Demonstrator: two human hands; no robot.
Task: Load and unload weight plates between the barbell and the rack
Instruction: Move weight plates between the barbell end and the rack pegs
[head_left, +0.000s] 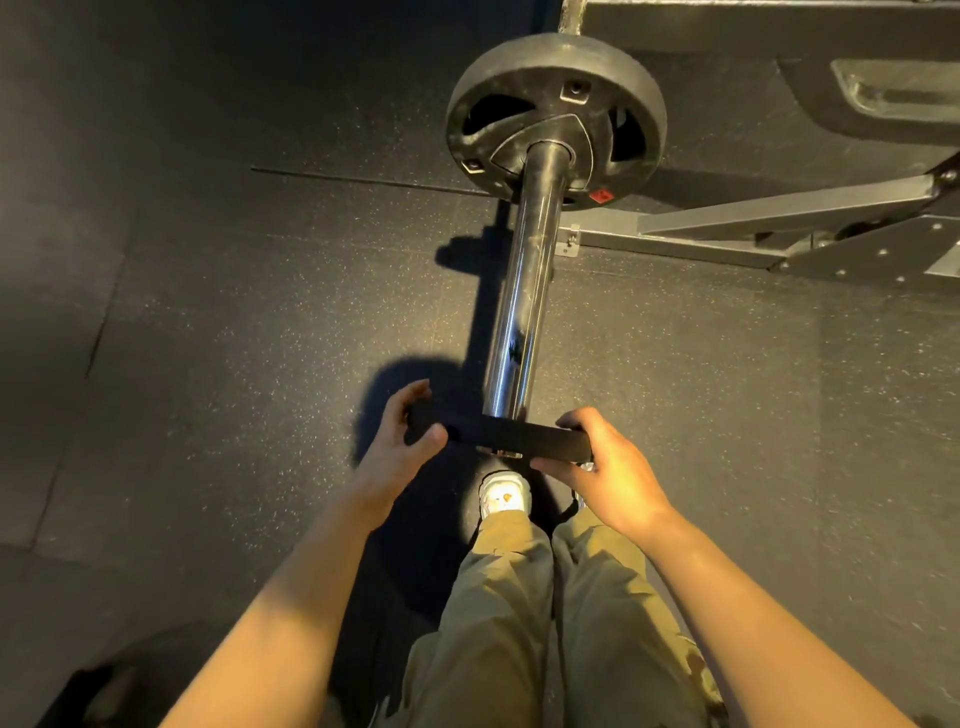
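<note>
a: what do the two hands hold, and where?

b: a small black weight plate (511, 439), seen edge-on, held at the near tip of the chrome barbell sleeve (524, 306). the left hand (402, 441) curls fingers and thumb round the plate's left rim; the right hand (605, 465) grips the right rim. opposite grips keep the plate square to the sleeve, so the bore can ride along it without jamming.

a: is it going on or coming off?

b: that cannot be told here. the plate sits at the sleeve's end, and whether the sleeve is already inside the bore is hidden by the plate itself.

a: and the larger disc further up?

b: a black grip-style weight plate (556, 119) with cut-out handles, seated at the far end of the sleeve against the collar, well apart from the small one. loaded plates belong hard inboard, so the bar stays balanced.

a: the surroundings?

b: speckled rubber floor (208, 312) beneath; a grey steel rack base (779, 218) to the right. the person stands facing the sleeve end-on, one pale shoe (504, 496) directly under the plate, a toe hazard if the grip slips.
</note>
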